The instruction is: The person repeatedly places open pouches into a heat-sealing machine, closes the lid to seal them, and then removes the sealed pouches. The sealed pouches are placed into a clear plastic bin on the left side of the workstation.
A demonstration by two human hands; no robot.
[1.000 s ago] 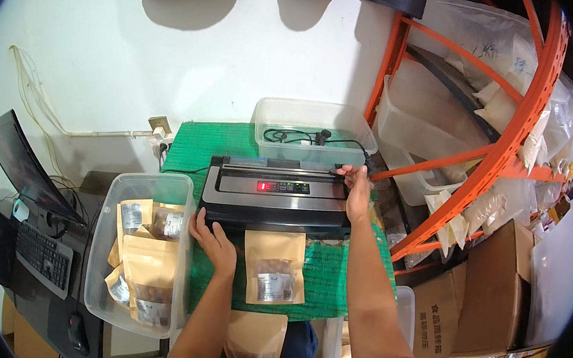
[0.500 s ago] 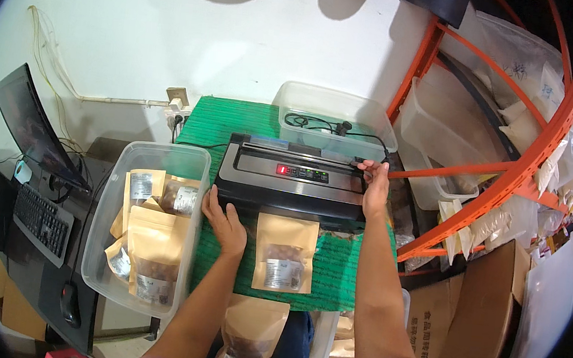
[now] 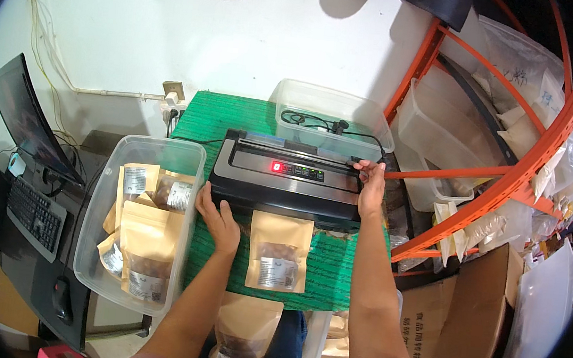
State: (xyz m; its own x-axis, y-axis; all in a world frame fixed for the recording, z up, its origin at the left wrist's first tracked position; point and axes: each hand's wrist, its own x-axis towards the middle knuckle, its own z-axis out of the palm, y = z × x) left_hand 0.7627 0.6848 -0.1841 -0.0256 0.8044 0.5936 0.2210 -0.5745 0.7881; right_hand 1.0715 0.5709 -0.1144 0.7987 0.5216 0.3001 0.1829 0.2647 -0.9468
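A black and silver vacuum sealer (image 3: pixel 289 186) with a lit red display stands on the green-covered table, its lid down. My left hand (image 3: pixel 219 224) rests against its front left corner, fingers and thumb apart. At the right end of the lid, my right hand (image 3: pixel 370 191) touches the edge with loosely bent, parted fingers. A tan pouch (image 3: pixel 279 251) with a clear window and a white label lies in front of the sealer, its top edge against the machine's front. Whether that edge goes in under the lid is hidden.
To the left, a clear plastic tub (image 3: pixel 86 256) holds several tan pouches. Another pouch (image 3: pixel 246 328) lies at my lap. Behind the sealer is a clear bin (image 3: pixel 336 100) with a black cable. An orange rack (image 3: pixel 536 160) and cardboard box (image 3: pixel 478 311) stand right; a monitor (image 3: pixel 33 128) stands left.
The red digit on the sealer's display has changed. Both hands stay in the same places on the machine, and the whole view has shifted slightly.
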